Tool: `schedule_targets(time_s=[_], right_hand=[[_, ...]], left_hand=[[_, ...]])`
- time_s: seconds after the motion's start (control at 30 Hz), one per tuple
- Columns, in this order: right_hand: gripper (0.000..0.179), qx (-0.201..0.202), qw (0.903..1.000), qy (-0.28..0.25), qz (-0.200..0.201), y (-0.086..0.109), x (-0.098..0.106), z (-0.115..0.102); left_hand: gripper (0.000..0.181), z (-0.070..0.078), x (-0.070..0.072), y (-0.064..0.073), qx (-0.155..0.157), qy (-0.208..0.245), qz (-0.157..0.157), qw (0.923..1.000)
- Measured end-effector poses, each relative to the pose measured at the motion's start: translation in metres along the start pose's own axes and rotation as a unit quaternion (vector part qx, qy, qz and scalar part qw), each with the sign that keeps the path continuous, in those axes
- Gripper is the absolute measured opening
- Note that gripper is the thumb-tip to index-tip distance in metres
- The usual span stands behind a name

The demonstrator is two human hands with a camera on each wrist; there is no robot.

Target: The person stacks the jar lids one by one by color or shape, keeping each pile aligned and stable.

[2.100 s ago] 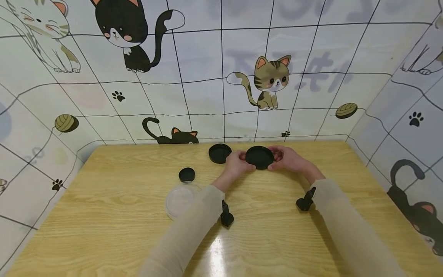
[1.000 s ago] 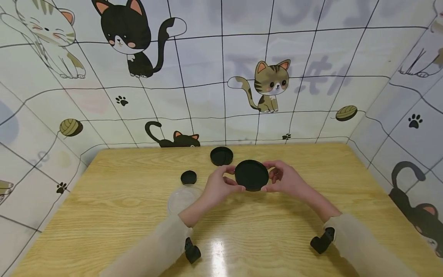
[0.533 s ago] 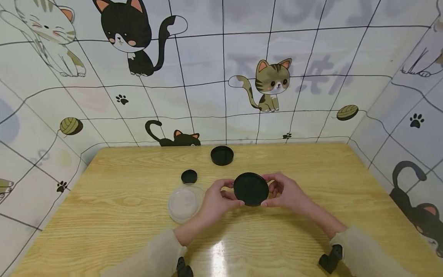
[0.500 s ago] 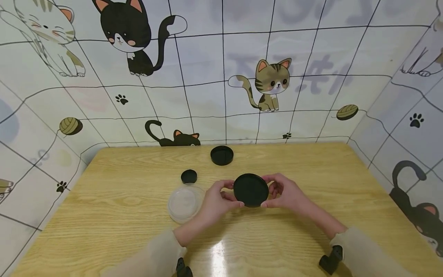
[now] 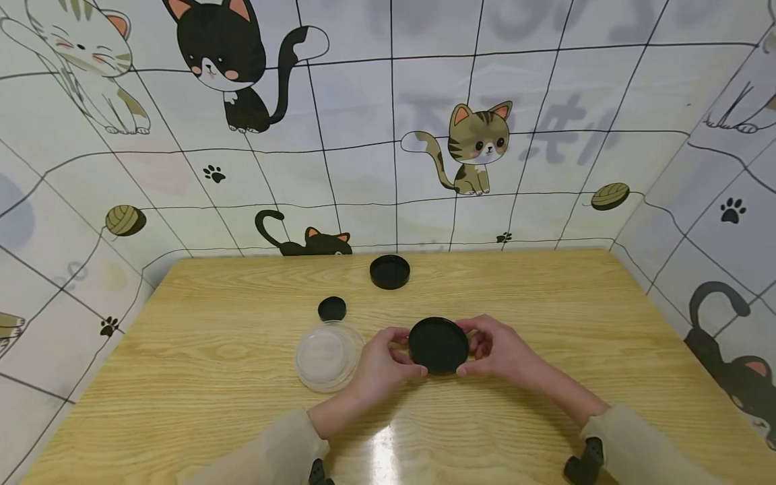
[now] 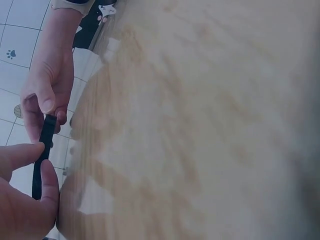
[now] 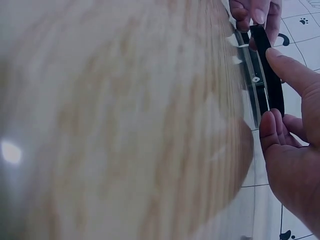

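Note:
A round, shallow black lid or dish (image 5: 438, 346) is held between both hands near the middle of the table. At its left edge my left hand (image 5: 382, 367) pinches the rim between thumb and fingers. My right hand (image 5: 506, 351) grips the opposite edge the same way. Seen side-on in the left wrist view, the black lid (image 6: 47, 135) is a thin dark band between the two hands. The right wrist view shows the same black lid (image 7: 270, 75) close above the tabletop; whether it touches the wood I cannot tell.
Another round black dish with a raised rim (image 5: 390, 272) lies near the back edge of the wooden table (image 5: 200, 364). Left of the hands are a small black round piece (image 5: 332, 309) and a clear plastic round lid or dish (image 5: 320, 357). Cat-patterned cloth (image 5: 364, 162) rises behind.
Both hands have brought the black lid from the back of the table toward the person, lowering it in view. The other round pieces stay in place.

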State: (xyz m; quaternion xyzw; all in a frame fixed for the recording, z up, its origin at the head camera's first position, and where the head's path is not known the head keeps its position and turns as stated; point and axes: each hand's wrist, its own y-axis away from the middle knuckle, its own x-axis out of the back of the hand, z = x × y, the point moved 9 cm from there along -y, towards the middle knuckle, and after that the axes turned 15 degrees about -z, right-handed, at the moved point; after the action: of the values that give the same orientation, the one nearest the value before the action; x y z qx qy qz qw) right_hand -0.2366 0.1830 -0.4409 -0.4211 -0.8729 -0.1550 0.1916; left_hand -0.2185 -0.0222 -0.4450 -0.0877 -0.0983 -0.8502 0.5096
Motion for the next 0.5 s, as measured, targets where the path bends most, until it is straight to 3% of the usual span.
schedule_targets(time_s=[0.2, 0.5], right_hand=[[0.072, -0.003, 0.9997, 0.020, -0.012, -0.0040, -0.0044, 0.0018], [0.073, -0.006, 0.9972, 0.068, -0.033, -0.0092, -0.0097, -0.0015]], left_hand=[[0.064, -0.0028, 0.0002, 0.0014, 0.016, -0.015, 0.001, 0.9998], [0.066, -0.0040, 0.0020, 0.0029, 0.016, -0.031, 0.003, 0.9994]])
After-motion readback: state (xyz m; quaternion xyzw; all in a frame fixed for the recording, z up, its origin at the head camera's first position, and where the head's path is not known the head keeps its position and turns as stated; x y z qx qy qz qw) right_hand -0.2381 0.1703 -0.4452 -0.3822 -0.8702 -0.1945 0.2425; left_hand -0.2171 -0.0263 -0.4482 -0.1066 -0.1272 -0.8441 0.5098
